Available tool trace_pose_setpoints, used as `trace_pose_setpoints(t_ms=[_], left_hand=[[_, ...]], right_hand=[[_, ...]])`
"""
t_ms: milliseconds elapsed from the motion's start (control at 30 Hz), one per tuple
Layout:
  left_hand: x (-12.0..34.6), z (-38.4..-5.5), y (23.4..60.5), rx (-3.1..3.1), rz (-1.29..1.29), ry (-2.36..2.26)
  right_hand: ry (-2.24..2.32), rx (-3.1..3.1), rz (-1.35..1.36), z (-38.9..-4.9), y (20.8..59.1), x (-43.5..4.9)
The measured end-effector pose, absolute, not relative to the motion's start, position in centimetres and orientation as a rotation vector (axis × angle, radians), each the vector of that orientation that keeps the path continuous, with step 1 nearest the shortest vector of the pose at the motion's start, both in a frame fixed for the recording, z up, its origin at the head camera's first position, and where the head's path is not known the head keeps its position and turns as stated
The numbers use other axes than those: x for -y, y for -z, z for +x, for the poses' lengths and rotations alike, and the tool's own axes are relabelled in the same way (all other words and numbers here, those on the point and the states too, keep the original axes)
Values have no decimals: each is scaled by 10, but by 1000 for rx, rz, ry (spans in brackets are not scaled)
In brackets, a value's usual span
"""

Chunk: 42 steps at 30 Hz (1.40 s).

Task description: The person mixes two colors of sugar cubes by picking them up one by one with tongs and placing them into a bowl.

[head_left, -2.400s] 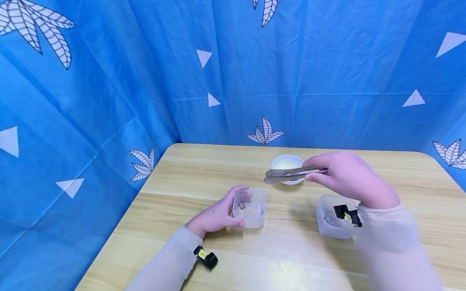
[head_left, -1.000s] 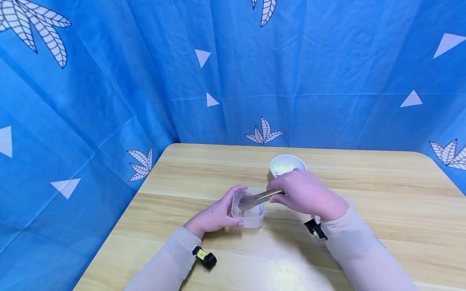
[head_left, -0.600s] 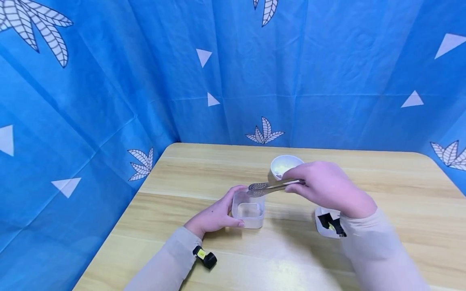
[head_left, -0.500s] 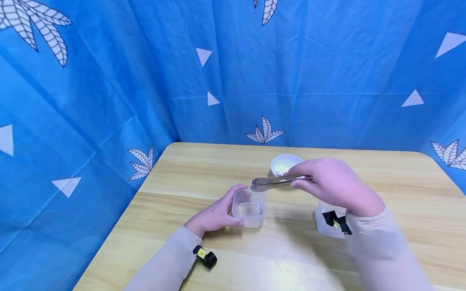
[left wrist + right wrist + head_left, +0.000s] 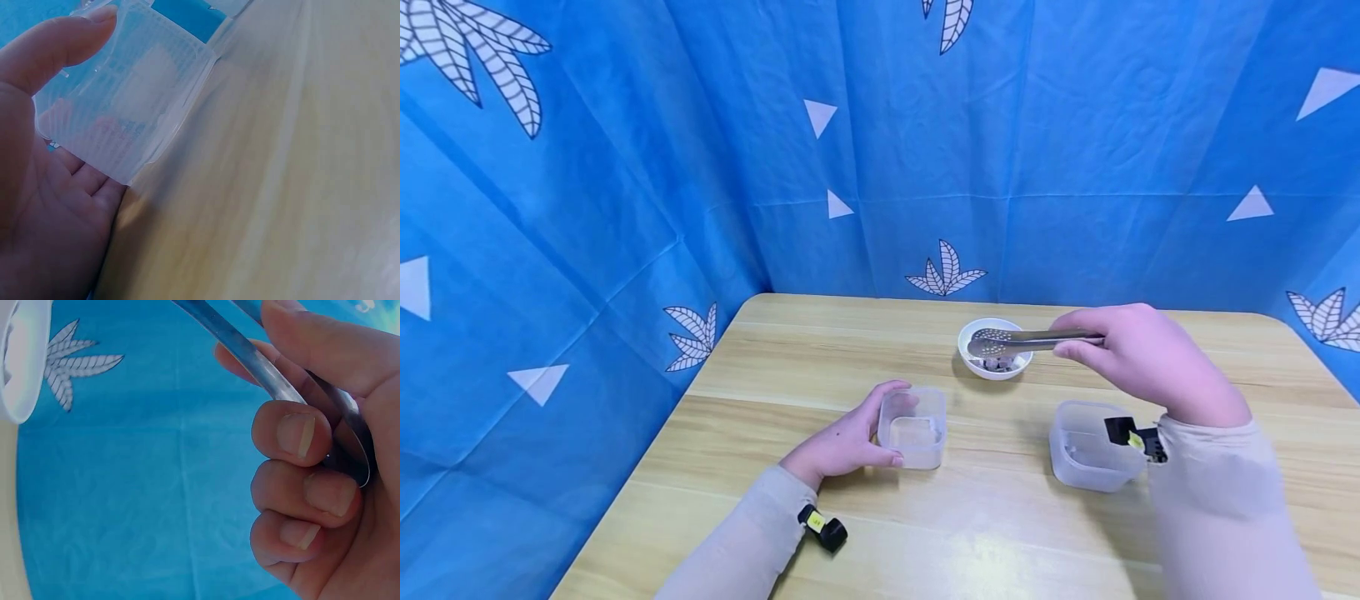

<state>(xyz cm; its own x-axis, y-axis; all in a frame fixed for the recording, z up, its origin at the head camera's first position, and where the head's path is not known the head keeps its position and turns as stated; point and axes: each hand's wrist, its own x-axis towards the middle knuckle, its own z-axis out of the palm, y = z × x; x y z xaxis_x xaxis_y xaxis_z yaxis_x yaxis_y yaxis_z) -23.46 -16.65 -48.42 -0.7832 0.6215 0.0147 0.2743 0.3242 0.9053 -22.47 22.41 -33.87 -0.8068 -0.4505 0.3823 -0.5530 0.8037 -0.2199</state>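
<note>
My left hand (image 5: 850,440) holds a clear square plastic container (image 5: 917,457) on the table, thumb along the near side and fingers around the far side. In the left wrist view the container's ribbed wall (image 5: 144,81) shows between thumb and fingers. With my right hand (image 5: 1153,362) I grip metal tongs (image 5: 1037,340) by the handle end, the curled fingers plain in the right wrist view. Their perforated tips hang over a white bowl (image 5: 997,375). Inside the bowl, several small greyish, see-through pieces (image 5: 998,364) show under the tongs.
A second clear container (image 5: 1086,477) stands at the right, partly behind my right wrist camera (image 5: 1138,440), with something small and clear inside. The wooden table (image 5: 985,517) meets a blue patterned curtain (image 5: 880,150) at its back and left.
The tongs dipped into the left container, came out, and have moved right and back over the bowl. The small grey cube seen earlier in that container is gone from it. My left hand has stayed.
</note>
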Motion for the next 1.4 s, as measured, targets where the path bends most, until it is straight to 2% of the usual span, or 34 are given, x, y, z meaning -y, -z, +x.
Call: trace_pose_setpoints(t_ms=[567, 1400], left_hand=[[166, -237, 487, -2290, 820, -1416], [166, -234, 483, -2289, 858, -1417]], right_hand=[[-416, 2815, 664, -239, 346, -239], [-529, 2871, 585, -229, 340, -233]])
